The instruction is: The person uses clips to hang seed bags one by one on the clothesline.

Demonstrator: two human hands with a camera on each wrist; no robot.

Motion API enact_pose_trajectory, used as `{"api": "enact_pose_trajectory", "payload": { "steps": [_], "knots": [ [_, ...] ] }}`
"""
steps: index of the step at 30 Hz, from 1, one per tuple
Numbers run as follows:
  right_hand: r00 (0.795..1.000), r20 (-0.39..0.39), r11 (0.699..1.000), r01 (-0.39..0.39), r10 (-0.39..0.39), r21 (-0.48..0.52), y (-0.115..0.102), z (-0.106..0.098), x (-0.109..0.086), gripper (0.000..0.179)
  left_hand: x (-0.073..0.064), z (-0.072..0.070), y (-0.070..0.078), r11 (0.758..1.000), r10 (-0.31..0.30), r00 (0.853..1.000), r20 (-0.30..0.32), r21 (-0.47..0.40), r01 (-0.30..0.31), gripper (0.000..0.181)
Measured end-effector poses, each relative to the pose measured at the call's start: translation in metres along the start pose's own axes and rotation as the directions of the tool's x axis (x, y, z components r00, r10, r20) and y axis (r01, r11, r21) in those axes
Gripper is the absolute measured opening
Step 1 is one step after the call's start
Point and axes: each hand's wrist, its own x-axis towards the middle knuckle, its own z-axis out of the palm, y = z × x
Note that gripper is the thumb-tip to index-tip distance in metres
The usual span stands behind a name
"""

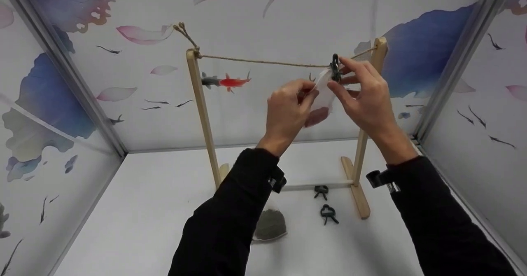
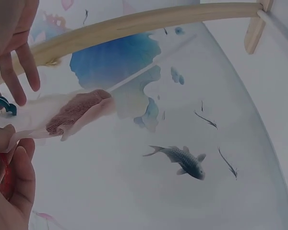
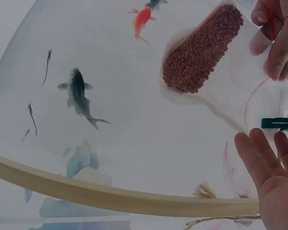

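A white mesh bag [image 1: 323,82] with small reddish-brown beans [image 3: 204,50] in its bottom hangs at the rope [image 1: 263,62], near its right end. My left hand [image 1: 288,107] pinches the upper edge of the bag, and a red drawstring [image 3: 272,26] shows at its fingers in the right wrist view. A dark green spring clip [image 1: 335,68] stands at the rope, over the top of the bag. My right hand [image 1: 368,94] holds the clip between thumb and forefinger. Its other fingers are stretched out in the right wrist view.
The rope is tied between two wooden posts [image 1: 201,115] of a stand with wooden feet [image 1: 357,197]. Two more clips [image 1: 328,213] lie on the white table [image 1: 156,210]. A bag with grey-green contents [image 1: 270,225] lies beside my left sleeve. Printed panels [image 1: 164,119] surround the table.
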Motion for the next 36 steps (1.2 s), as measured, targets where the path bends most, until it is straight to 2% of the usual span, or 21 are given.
{"api": "enact_pose_trajectory", "payload": {
  "steps": [9, 15, 21, 25, 29, 32, 36],
  "knots": [
    [0.998, -0.001, 0.995, -0.07, 0.07, 0.065, 0.0, 0.008, -0.035, 0.048, -0.015, 0.005, -0.008, 0.998, -0.056, 0.998, 0.009, -0.035, 0.056, 0.017],
    [0.995, 0.012, 0.992, -0.1, 0.099, 0.082, 0.004, 0.011, -0.06, 0.048, -0.031, 0.005, -0.017, 0.997, -0.06, 0.998, -0.007, -0.055, 0.059, 0.023],
    [0.988, 0.048, 0.988, -0.151, 0.149, 0.044, 0.011, 0.013, -0.09, 0.047, -0.058, 0.001, -0.028, 0.995, -0.065, 0.998, -0.022, -0.078, 0.064, 0.031],
    [0.979, 0.069, 0.981, -0.192, 0.192, -0.005, 0.015, 0.011, -0.111, 0.048, -0.082, -0.004, -0.036, 0.999, 0.006, 1.0, -0.006, -0.037, -0.006, 0.035],
    [0.953, 0.101, 0.958, -0.286, 0.286, -0.016, 0.017, 0.011, -0.137, 0.05, -0.111, -0.006, -0.046, 0.994, 0.113, 0.994, -0.008, -0.006, -0.114, 0.035],
    [0.912, 0.162, 0.926, -0.376, 0.376, -0.03, 0.016, 0.013, -0.158, 0.055, -0.134, -0.006, -0.053, 0.989, 0.147, 0.989, -0.01, 0.002, -0.147, 0.033],
    [0.849, 0.268, 0.888, -0.456, 0.456, -0.066, 0.015, 0.021, -0.185, 0.068, -0.166, -0.007, -0.059, 0.99, 0.143, 0.99, -0.003, 0.01, -0.143, 0.034]
  ]
}}
